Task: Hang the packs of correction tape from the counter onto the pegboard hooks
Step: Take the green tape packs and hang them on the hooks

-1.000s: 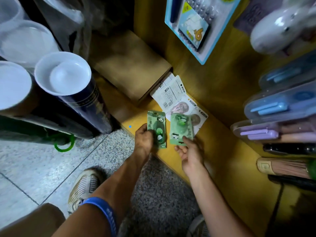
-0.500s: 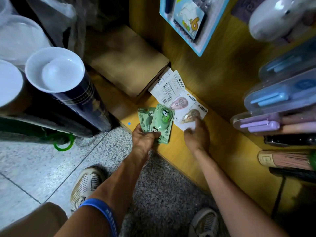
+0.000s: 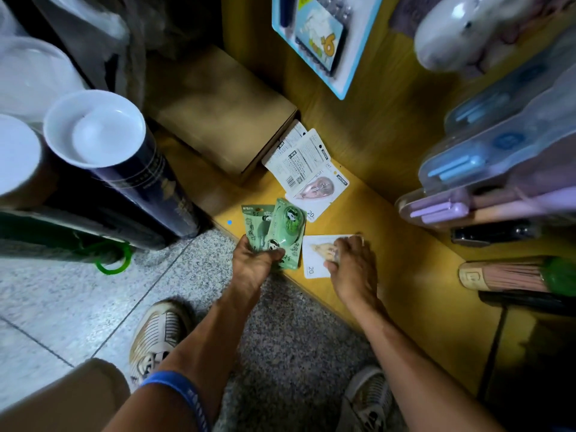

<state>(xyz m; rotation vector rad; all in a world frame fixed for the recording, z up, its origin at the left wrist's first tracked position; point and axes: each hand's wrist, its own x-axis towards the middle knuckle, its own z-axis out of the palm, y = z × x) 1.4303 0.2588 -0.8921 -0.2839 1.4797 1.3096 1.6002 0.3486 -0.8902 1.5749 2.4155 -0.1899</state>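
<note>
Nearest to us, our two shoes stand on the speckled floor, the left shoe [image 3: 157, 335] beside the left forearm, which wears a blue wristband [image 3: 179, 388], and the right shoe [image 3: 367, 397] low under the right arm.

Just beyond, our left hand [image 3: 254, 260] grips two green packs of correction tape [image 3: 276, 232] fanned together, thumb curled over their lower edge; they are lifted slightly over the front edge of the yellow wooden counter [image 3: 414, 300]. The front one carries a panda picture on its blister.

To the right of it, our right hand [image 3: 352, 263] comes down on a white pack [image 3: 314, 258] that lies flat on the counter, fingers curled over its right part and pinching at the blister; whether the pack is lifted off the wood we cannot tell.

Farther back on the counter lie more white packs [image 3: 311, 176] in an overlapping heap, one face up with a pinkish tape, others showing printed backs. They touch the corner of a brown cardboard box [image 3: 224, 113] standing behind them.

To the far left stand dark tubes capped with white lids [image 3: 96, 129]. On the far right, pen sets in clear cases [image 3: 486, 169] hang in front of the yellow wall, and a blue-edged blister card [image 3: 324, 35] hangs above.
</note>
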